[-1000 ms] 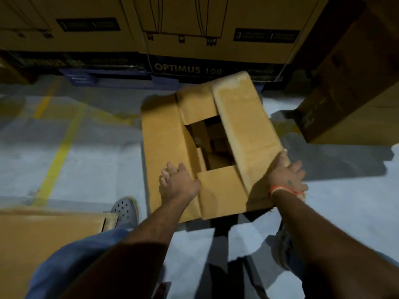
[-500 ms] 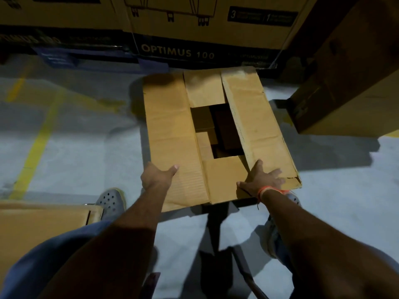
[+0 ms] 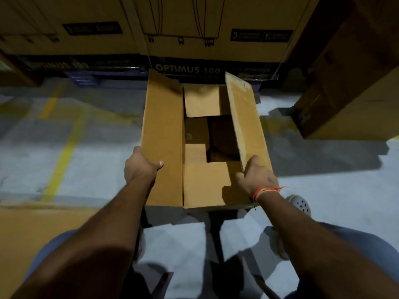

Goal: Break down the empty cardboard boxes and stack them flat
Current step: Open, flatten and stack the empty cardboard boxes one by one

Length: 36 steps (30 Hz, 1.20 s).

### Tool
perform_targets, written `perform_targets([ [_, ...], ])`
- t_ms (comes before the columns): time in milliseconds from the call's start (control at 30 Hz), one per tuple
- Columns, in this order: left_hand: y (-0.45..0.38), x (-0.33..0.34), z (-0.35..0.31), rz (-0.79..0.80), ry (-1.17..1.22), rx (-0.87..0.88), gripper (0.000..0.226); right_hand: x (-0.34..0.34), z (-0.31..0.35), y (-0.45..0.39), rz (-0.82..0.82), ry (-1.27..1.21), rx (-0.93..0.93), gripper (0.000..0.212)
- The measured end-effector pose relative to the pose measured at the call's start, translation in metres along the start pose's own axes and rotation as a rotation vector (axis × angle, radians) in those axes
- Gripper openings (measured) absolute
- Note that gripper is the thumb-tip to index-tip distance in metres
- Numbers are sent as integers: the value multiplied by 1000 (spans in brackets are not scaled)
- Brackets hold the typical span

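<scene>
A brown cardboard box [image 3: 164, 137] sits on the grey concrete floor [image 3: 323, 190] straight in front of the person, its top open toward the camera, and everything else can be placed from it. The left hand [image 3: 140, 167] grips the near end of the box's long left flap [image 3: 162, 126], thumb lying on the inner face and the other fingers hidden behind the outer edge. The right hand [image 3: 257, 180], with an orange thread band [image 3: 267, 192] at its wrist, grasps the near end of the long right flap [image 3: 246, 117], which stands tilted up on edge. Between these two, a short near flap [image 3: 205, 184] and a short far flap [image 3: 203, 100] lie folded inward, leaving a dark square opening in the middle; what is inside is too dim to tell. Just behind the box stands a row of large printed cartons [image 3: 194, 35], one marked "OPTIMUS 100". To the box's right and farther back is another big carton [image 3: 349, 87]. To its left, yellow floor lines [image 3: 62, 156] run across the concrete, and nearer the camera on that side lies a flat cardboard sheet [image 3: 32, 229]. A grey perforated shoe [image 3: 299, 203] shows just beside the box's near right corner.
</scene>
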<state>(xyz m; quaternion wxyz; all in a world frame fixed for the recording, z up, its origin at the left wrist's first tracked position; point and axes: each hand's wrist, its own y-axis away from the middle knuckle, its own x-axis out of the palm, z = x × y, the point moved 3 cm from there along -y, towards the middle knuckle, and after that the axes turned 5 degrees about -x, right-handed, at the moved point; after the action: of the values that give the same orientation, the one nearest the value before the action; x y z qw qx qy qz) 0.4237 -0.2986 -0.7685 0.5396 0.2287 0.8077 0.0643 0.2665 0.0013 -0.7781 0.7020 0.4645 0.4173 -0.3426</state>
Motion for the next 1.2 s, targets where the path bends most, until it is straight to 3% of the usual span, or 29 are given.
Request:
perform_targets([
  [67,1,-6,3,-29,-56,10,58,-23,-2,1,-77,8,-5,39],
  [133,1,-5,6,-52,-130,1,61,-44,-24,-6,-153,-13,115,36],
  [267,7,9,6,-248,-468,106,85,-58,-70,-19,-261,65,305,74],
  [333,11,26,3,-130,-554,154,96,-49,-77,-25,-180,153,312,84],
  [400,17,50,3,44,-480,133,92,-36,-82,-31,-81,176,352,92],
  [467,26,73,4,191,-388,108,91,-28,-84,-36,-56,204,391,88],
  [600,32,108,5,333,-431,185,96,-3,-88,-49,106,142,397,82],
  [767,19,122,1,460,-322,168,109,51,-84,-64,240,-366,313,71],
  [833,15,124,2,503,-277,157,112,62,-82,-67,313,-576,355,79],
  [900,12,126,2,498,-297,155,108,65,-82,-72,375,-622,386,92],
  [967,11,128,-1,401,-414,242,95,59,-82,-78,300,-397,319,96],
  [1067,11,130,-12,206,-491,439,73,38,-58,-80,50,70,-57,90],
  [1133,8,126,-20,161,-425,443,62,28,-33,-81,65,92,-280,75],
  [1200,5,116,-31,118,-326,399,53,22,-14,-84,193,95,-363,62],
])
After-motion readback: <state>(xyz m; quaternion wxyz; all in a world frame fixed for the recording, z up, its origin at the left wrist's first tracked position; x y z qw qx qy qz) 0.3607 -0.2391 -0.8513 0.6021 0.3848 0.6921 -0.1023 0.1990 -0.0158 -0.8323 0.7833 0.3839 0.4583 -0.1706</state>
